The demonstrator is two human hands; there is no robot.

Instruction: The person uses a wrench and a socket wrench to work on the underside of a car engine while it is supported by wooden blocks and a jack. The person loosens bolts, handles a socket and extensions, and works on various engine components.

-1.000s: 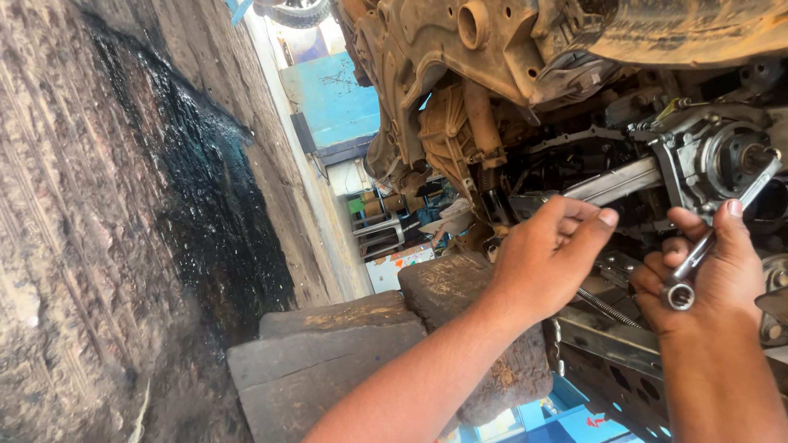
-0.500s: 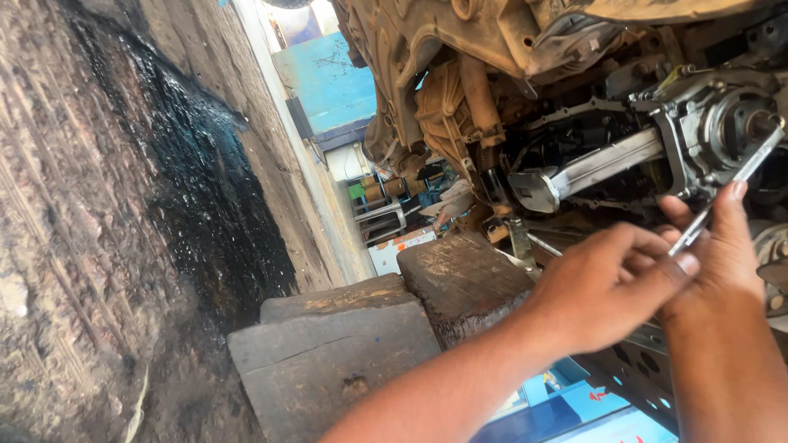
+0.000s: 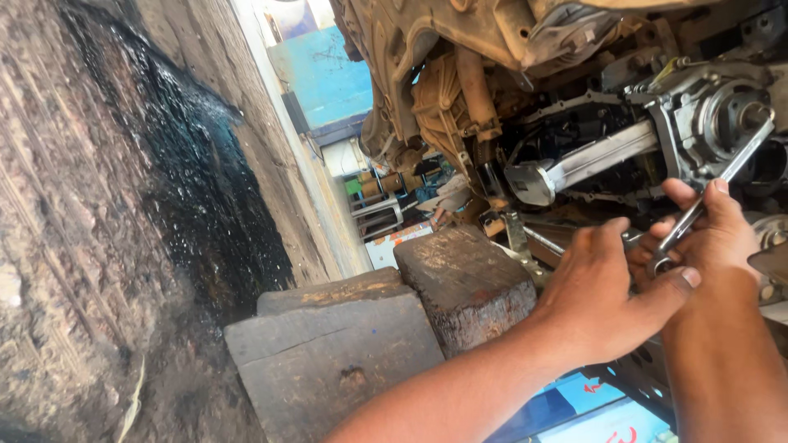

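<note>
The left hand (image 3: 603, 291) is nearest, its forearm coming up from the bottom edge; the back of the hand faces the camera, the fingers curl forward out of sight and the thumb stretches right until it touches the ring end of the wrench (image 3: 706, 197). Whether those hidden fingers grip anything cannot be told. Just beside it, the right hand (image 3: 710, 238) rises on a forearm from the lower right corner, its fingers closed round the lower part of the wrench, the fingertips folded over the shaft. The wrench is a slim, bright metal bar, tilted up and to the right, with its far end at the round hub (image 3: 735, 115) of a grey metal housing. Left of the hands, a dark wood block (image 3: 464, 283) stands on a flat slab (image 3: 328, 361), the two touching. Behind the block, a pale metal bar (image 3: 595, 160) runs across to the housing. Above hangs a rusty, mud-caked underbody (image 3: 460, 74). Further off, a blue panel (image 3: 324, 70) and stacked small goods (image 3: 386, 193) show in the gap. A rough wall with a wet black stain (image 3: 197, 180) fills the left side.
</note>
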